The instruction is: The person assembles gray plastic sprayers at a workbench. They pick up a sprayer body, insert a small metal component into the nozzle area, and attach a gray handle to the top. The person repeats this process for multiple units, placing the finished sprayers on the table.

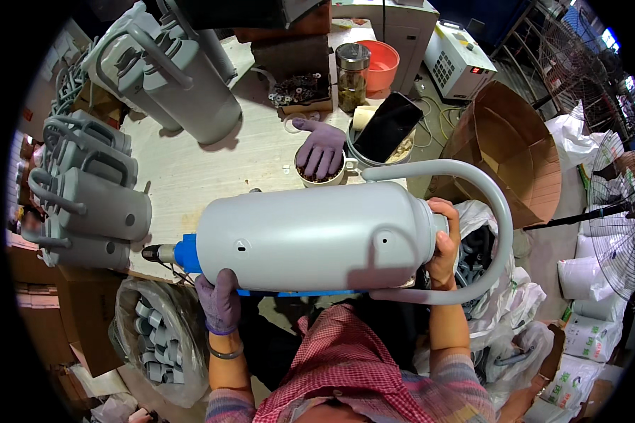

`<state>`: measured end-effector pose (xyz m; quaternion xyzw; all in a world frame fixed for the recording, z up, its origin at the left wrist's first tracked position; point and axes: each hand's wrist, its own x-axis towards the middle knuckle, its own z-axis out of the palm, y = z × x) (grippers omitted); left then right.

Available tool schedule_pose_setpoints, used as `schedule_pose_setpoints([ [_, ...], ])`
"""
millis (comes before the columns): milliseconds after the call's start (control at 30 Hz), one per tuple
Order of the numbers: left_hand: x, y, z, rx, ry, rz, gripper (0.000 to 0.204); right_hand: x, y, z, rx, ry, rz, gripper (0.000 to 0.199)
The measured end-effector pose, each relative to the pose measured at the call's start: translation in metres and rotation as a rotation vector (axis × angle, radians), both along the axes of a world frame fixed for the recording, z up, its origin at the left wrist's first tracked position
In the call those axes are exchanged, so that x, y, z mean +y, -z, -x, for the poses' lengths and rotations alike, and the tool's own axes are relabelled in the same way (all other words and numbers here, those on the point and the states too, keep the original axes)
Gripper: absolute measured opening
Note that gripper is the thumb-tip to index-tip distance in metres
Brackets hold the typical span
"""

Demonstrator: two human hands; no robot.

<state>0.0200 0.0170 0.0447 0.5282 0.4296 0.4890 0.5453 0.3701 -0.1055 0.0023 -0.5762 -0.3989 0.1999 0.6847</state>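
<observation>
A large grey watering can [296, 236] lies on its side in front of me, its long curved handle [502, 225] arching out to the right. My left hand [221, 302], in a purple glove, grips the can's lower edge near its base end; part of its fingers is hidden beneath. On the opposite end my bare right hand [444, 243] closes round the neck, with the fingers curled over it. The can's base end meets a blue block [186, 254] on a dark metal tool. Two small holes show in the can's side.
Several finished-looking grey cans [190, 92] stand or lie at the left of the white table [169, 169]. Beyond the held can are a cup with a loose purple glove [321, 146], a phone [388, 127], and a jar [351, 74]. A cardboard box [504, 151] stands right; a bag of grey parts [159, 338] sits lower left.
</observation>
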Motion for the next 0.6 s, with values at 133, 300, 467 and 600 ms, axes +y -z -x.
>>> schedule_pose_setpoints([
  [133,0.000,0.004,0.003,-0.038,-0.029,0.015,0.030,-0.001,0.000,0.000,-0.037,0.001,0.026,0.056],
  [300,-0.002,0.004,0.002,-0.088,-0.085,0.041,0.030,0.001,-0.005,0.005,-0.027,-0.010,0.032,0.056],
  [467,0.000,0.010,0.012,-0.104,-0.067,0.065,0.029,0.002,-0.004,0.008,-0.025,-0.028,0.043,0.056],
  [600,-0.002,-0.001,0.014,-0.056,-0.008,0.088,0.028,0.001,-0.005,0.008,-0.033,-0.063,0.048,0.058],
])
